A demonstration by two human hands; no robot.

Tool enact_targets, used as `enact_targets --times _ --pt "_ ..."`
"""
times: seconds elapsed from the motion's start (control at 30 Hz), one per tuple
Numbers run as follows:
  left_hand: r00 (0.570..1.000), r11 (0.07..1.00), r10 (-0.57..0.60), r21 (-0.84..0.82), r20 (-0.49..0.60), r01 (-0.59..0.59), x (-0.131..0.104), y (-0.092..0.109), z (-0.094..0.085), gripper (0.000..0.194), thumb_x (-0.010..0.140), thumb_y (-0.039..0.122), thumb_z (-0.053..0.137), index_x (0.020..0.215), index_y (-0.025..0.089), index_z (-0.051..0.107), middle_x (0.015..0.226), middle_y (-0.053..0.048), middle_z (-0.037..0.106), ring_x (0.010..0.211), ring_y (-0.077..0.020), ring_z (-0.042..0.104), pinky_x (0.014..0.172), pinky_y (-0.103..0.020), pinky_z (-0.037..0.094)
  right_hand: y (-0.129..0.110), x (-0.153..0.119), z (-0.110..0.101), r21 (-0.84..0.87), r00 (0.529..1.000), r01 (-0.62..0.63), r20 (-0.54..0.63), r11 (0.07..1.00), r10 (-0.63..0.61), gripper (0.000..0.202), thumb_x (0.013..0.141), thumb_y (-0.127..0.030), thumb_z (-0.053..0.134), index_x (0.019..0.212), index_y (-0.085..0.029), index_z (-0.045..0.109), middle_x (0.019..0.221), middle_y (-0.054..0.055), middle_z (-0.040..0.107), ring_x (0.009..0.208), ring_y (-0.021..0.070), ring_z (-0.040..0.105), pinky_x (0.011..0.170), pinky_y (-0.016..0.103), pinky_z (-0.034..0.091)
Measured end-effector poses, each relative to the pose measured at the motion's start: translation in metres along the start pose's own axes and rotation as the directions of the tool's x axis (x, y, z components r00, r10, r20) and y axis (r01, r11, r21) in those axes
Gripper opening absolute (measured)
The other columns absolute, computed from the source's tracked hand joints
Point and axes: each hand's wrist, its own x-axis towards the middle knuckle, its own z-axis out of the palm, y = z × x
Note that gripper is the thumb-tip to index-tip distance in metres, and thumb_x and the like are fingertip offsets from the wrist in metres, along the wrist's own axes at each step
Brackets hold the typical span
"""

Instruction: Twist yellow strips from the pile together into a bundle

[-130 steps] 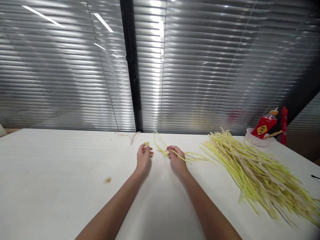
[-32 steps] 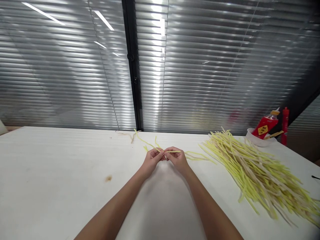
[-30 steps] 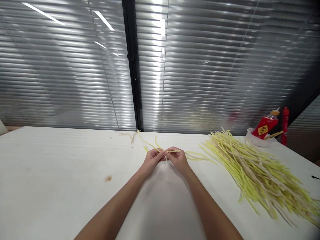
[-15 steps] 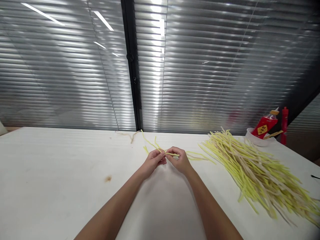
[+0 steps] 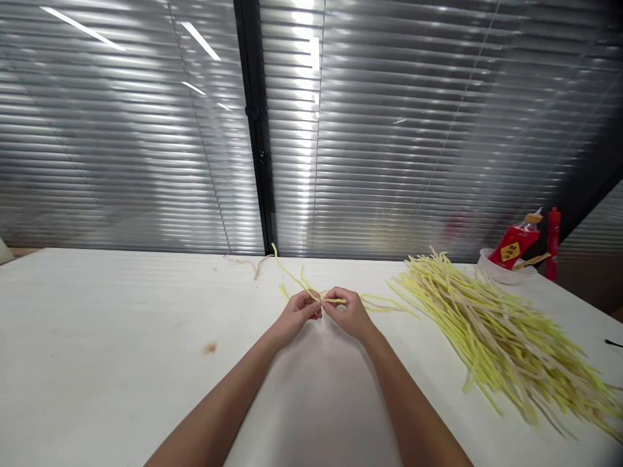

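Observation:
My left hand [image 5: 300,312] and my right hand [image 5: 346,310] meet fingertip to fingertip above the white table [image 5: 121,337]. Between them they pinch a thin yellow strand [image 5: 292,275], which rises to the upper left from my left fingers and crosses to my right ones. Both hands are closed on it; the exact crossing point is small and partly covered by fingers. More loose yellow strands [image 5: 384,301] lie just behind and to the right of my right hand, and short ends show behind my left hand.
A large pile of yellow and tan strands [image 5: 491,331] covers the right side. Behind it, a red bottle [image 5: 514,245] leans in a white bowl [image 5: 501,275], beside a red tube [image 5: 553,240]. Pale brown strands [image 5: 256,266] lie at the back edge, before the blinds [image 5: 389,130].
The long yellow strand's free end has risen slightly. My fingertips have shifted a little around the strand, while both arms stay almost where they were.

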Motion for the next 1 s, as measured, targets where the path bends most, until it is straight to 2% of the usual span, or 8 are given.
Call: enact_targets --times 0.2,0.37,0.5,0.6,0.67,0.73,0.87,1.0 --pt "0.988 0.97 0.156 0.186 0.019 -0.157 0.002 -0.006 -0.001 0.017 0.077 0.034 0.061 0.078 0.018 0.058 0.07 -0.001 0.053 0.067 -0.0131 0.048 0.063 -0.024 0.037 0.007 0.002 0.001 0.207 0.975 -0.216 0.087 0.954 0.202 0.008 0.068 -0.022 0.06 0.063 -0.017 0.055 0.052 -0.004 0.05 0.041 0.0073 0.041 0.04 0.02 0.032" --pt "0.929 0.854 0.37 0.401 -0.023 -0.331 0.001 -0.011 0.002 0.013 0.081 0.029 0.055 0.077 0.018 0.059 0.08 -0.005 0.056 0.072 -0.015 0.051 0.066 -0.026 0.039 0.007 0.004 0.005 0.373 0.949 -0.313 0.08 0.874 0.305 0.011 0.065 -0.022 0.061 0.059 -0.017 0.053 0.043 -0.008 0.044 0.036 0.0049 0.034 0.042 0.02 0.033" --pt "0.863 0.715 0.505 0.554 0.013 -0.426 -0.001 -0.013 0.002 0.009 0.084 0.021 0.049 0.082 0.018 0.057 0.08 -0.005 0.056 0.075 -0.0156 0.052 0.068 -0.028 0.04 0.004 0.003 0.013 0.574 0.915 -0.391 0.155 0.719 0.374 0.019 0.067 -0.021 0.06 0.054 -0.018 0.046 0.04 -0.011 0.035 0.033 0.0017 0.026 0.057 0.023 0.043" --pt "0.826 0.634 0.563 0.623 0.036 -0.459 -0.002 -0.012 0.001 0.01 0.084 0.018 0.047 0.082 0.018 0.056 0.079 -0.005 0.056 0.077 -0.0155 0.052 0.071 -0.028 0.04 0.002 0.002 0.022 0.705 0.889 -0.422 0.196 0.57 0.415 0.024 0.065 -0.022 0.062 0.053 -0.018 0.041 0.045 -0.011 0.035 0.033 0.0009 0.025 0.056 0.024 0.044" --pt "0.831 0.646 0.556 0.615 0.026 -0.452 -0.002 -0.011 0.001 0.01 0.084 0.018 0.048 0.081 0.018 0.057 0.079 -0.005 0.056 0.077 -0.0157 0.052 0.072 -0.029 0.04 0.002 0.001 0.026 0.734 0.875 -0.428 0.191 0.528 0.444 0.024 0.065 -0.023 0.062 0.053 -0.018 0.041 0.045 -0.011 0.035 0.032 0.0018 0.027 0.053 0.025 0.044" --pt "0.859 0.739 0.51 0.532 -0.04 -0.413 -0.001 -0.009 0.002 0.008 0.083 0.022 0.051 0.079 0.018 0.058 0.08 -0.004 0.056 0.076 -0.0154 0.052 0.069 -0.028 0.04 0.002 0.002 0.026 0.712 0.877 -0.419 0.157 0.564 0.453 0.023 0.066 -0.025 0.063 0.055 -0.018 0.045 0.045 -0.01 0.037 0.033 0.003 0.031 0.051 0.024 0.044" --pt "0.936 0.948 0.296 0.176 -0.191 -0.264 0.001 -0.004 0.003 0.015 0.076 0.031 0.062 0.076 0.017 0.058 0.076 -0.002 0.054 0.068 -0.0126 0.05 0.064 -0.025 0.04 0.003 0.002 0.019 0.605 0.932 -0.347 0.136 0.717 0.336 0.016 0.066 -0.027 0.07 0.076 -0.017 0.062 0.063 -0.004 0.055 0.047 0.0062 0.047 0.053 0.022 0.043" --pt "0.989 0.982 0.061 -0.171 -0.136 -0.084 0.001 0.001 0.005 0.017 0.072 0.031 0.068 0.075 0.017 0.058 0.072 0.0 0.056 0.063 -0.0108 0.05 0.065 -0.026 0.041 0.005 0.003 0.014 0.573 0.97 -0.243 0.122 0.782 0.212 0.026 0.067 -0.029 0.071 0.092 -0.02 0.066 0.075 -0.001 0.058 0.058 0.0085 0.052 0.055 0.023 0.042"
